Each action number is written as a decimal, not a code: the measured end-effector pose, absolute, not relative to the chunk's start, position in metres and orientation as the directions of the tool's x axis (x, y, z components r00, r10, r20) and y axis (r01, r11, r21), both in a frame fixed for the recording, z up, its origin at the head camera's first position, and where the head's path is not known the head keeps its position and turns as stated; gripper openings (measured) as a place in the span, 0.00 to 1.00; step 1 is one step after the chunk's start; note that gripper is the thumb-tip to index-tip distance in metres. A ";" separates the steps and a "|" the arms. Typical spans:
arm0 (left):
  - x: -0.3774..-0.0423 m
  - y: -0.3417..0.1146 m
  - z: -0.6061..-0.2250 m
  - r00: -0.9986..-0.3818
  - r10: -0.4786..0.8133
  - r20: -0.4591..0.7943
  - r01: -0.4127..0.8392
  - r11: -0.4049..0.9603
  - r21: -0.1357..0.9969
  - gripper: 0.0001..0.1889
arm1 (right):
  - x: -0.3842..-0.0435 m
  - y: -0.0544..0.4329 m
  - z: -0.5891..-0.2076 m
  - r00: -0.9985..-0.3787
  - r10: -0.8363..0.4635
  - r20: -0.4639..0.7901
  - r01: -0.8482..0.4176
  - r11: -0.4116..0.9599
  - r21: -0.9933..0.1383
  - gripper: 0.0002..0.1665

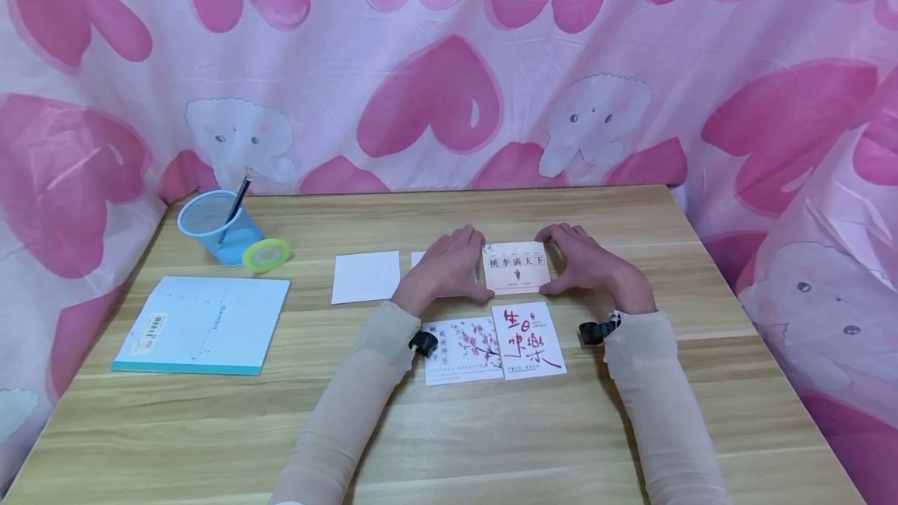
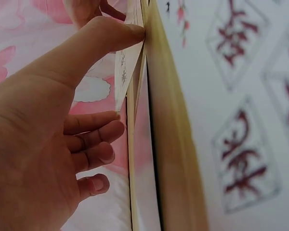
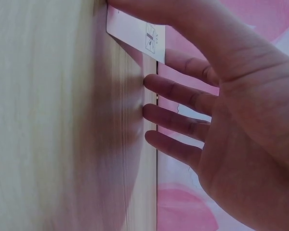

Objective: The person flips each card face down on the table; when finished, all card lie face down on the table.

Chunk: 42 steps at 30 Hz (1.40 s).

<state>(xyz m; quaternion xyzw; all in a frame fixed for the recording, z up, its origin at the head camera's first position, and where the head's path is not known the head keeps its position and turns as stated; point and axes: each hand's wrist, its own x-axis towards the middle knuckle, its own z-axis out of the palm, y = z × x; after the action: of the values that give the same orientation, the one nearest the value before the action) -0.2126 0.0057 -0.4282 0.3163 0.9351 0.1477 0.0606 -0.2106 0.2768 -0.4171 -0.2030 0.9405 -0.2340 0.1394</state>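
Observation:
In the head view a cream card point(image 1: 517, 280) with a row of boxed Chinese characters lies tilted slightly off the table between two hands. My left hand point(image 1: 449, 265) pinches its left edge, thumb at the near corner and index finger at the far one. At the opposite edge my right hand point(image 1: 589, 262) holds it the same way; the right wrist view shows the other fingers point(image 3: 178, 91) spread beside the card. Just nearer lie a card with pink blossoms point(image 1: 459, 361) and a white card with red characters point(image 1: 528, 341). A white card point(image 1: 421, 257) is mostly hidden behind my left hand.
Another blank white card point(image 1: 366, 277) lies left of the hands. Farther left are a pale blue notebook point(image 1: 210, 326), a blue cup point(image 1: 231, 236) with a pen in it, and a yellow-green tape roll point(image 1: 266, 255) leaning by the cup. A pink heart-patterned curtain point(image 1: 330, 84) hangs behind the wooden table point(image 1: 519, 443).

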 end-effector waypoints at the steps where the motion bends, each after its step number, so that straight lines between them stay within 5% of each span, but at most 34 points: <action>1: -0.213 0.006 -0.428 -0.790 0.612 -0.011 0.579 0.753 0.313 0.48 | -0.210 0.277 -0.417 -0.879 -0.446 -0.169 -0.315 0.809 -0.496 0.53; 12: -0.213 0.007 -0.433 -0.773 0.634 0.017 0.572 0.684 0.452 0.54 | -0.208 0.278 -0.417 -0.883 -0.434 -0.178 -0.307 0.822 -0.481 0.53; 23: -0.214 0.000 -0.428 -0.786 0.617 -0.050 0.464 0.641 0.612 0.49 | -0.205 0.284 -0.413 -0.866 -0.460 -0.195 -0.290 0.781 -0.552 0.57; 32: -0.215 0.005 -0.427 -0.767 0.640 0.041 0.589 0.677 0.441 0.54 | -0.206 0.276 -0.408 -0.856 -0.499 -0.133 -0.333 0.729 -0.598 0.54; 42: -0.214 0.010 -0.426 -0.748 0.654 0.112 0.633 0.655 0.413 0.51 | -0.205 0.258 -0.402 -0.832 -0.547 -0.094 -0.371 0.675 -0.638 0.55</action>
<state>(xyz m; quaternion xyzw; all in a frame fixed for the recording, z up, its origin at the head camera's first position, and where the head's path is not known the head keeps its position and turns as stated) -0.2143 0.0104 -0.4263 0.3539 0.9093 0.2179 0.0233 -0.2053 0.2580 -0.4018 -0.2536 0.9043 -0.3136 0.1401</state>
